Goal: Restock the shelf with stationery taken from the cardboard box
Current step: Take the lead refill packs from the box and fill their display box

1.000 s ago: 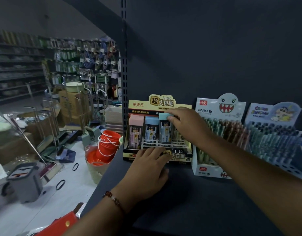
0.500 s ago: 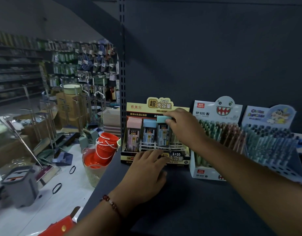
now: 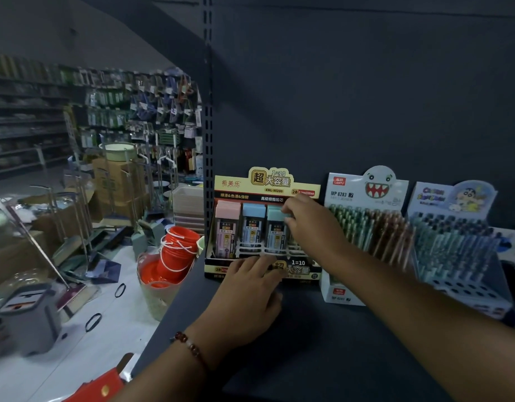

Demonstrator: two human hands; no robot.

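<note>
Lead-refill display box [image 3: 266, 187] | left hand [image 3: 247, 297] steadies front | right hand [image 3: 311, 224] pinches teal-capped case [image 3: 275, 227]

The right hand [image 3: 311, 224] covers the rightmost slots of the lead-refill display box [image 3: 265, 227], so their contents cannot be told, and its fingertips are blurred against the teal-capped case [image 3: 276, 227]. The left hand [image 3: 247, 288] hides part of the box's front label. The cartoon pen display [image 3: 453, 248] blurs toward the frame's right edge. A red object [image 3: 96, 387] is cut off at the bottom edge, unidentifiable.
</note>
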